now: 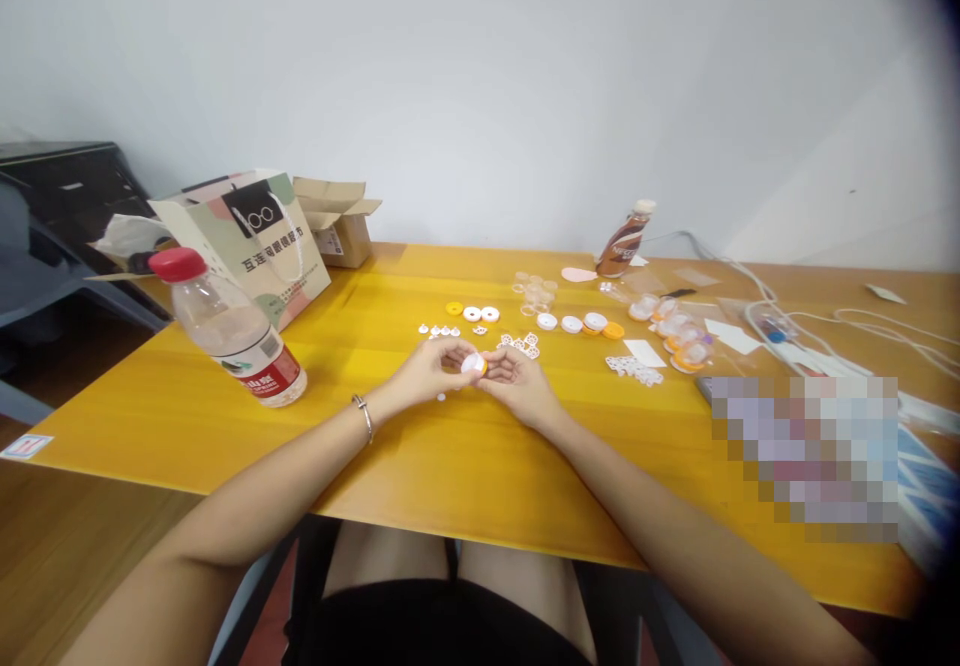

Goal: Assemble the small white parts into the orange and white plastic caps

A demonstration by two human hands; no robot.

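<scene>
Between my two hands is a small round case, white on top with an orange-yellow rim. My left hand pinches it from the left, and the fingers of my right hand close on its right side. Just beyond my hands lie several white openwork discs and a row of small white pegged pieces. Farther back are white rings beside a yellow disc. To the right runs a line of white round caps ending at an orange one.
A water bottle with a red cap, a paper bag and an open carton stand left. Clear rings, a brown drink bottle, assembled round cases, clear pieces and white cables lie behind and right.
</scene>
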